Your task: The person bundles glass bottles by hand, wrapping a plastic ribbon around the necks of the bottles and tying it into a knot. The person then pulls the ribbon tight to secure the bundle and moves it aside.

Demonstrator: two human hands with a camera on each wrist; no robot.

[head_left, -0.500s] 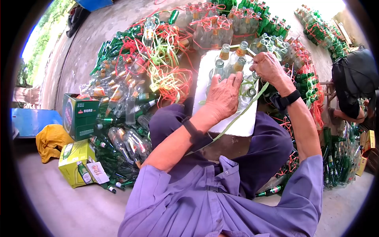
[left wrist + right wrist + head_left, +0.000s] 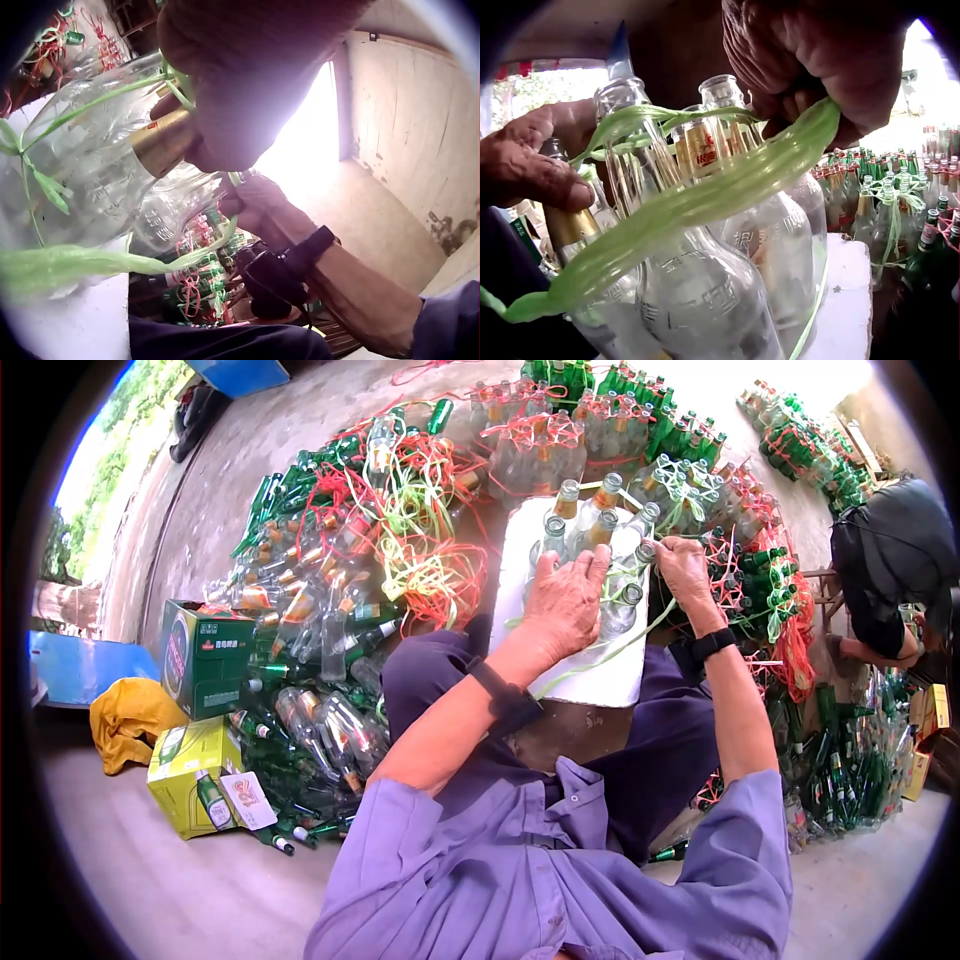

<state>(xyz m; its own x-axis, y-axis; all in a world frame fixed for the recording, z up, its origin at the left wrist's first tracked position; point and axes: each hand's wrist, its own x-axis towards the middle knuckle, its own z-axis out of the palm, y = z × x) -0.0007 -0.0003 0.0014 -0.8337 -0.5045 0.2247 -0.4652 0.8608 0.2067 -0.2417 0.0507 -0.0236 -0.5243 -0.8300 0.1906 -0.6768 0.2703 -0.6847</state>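
Several clear glass bottles (image 2: 554,540) stand bunched on a white board (image 2: 515,570), tied about their necks with green plastic strap (image 2: 705,206). My left hand (image 2: 565,605) lies over the near side of the bunch, thumb and fingers around the gold-foiled neck of one bottle (image 2: 166,142). At the right side of the bunch, my right hand (image 2: 685,570) pinches the strap with curled fingers, close to the bottle necks. A wide loose length of strap crosses in front of the bottles in the right wrist view. The right fingertips are partly hidden there.
Tied bundles of bottles (image 2: 540,450) stand beyond the board and to the right. Left lie loose bottles (image 2: 300,600), a tangle of red and green strap (image 2: 435,560), a green carton (image 2: 210,660) and a yellow-green box (image 2: 195,770). A person's black bag (image 2: 890,545) shows at right.
My right hand has come down and its forearm inward, nearer the bottle necks. The strap's loose end has slid up from my left forearm toward the board. My left hand stays in place.
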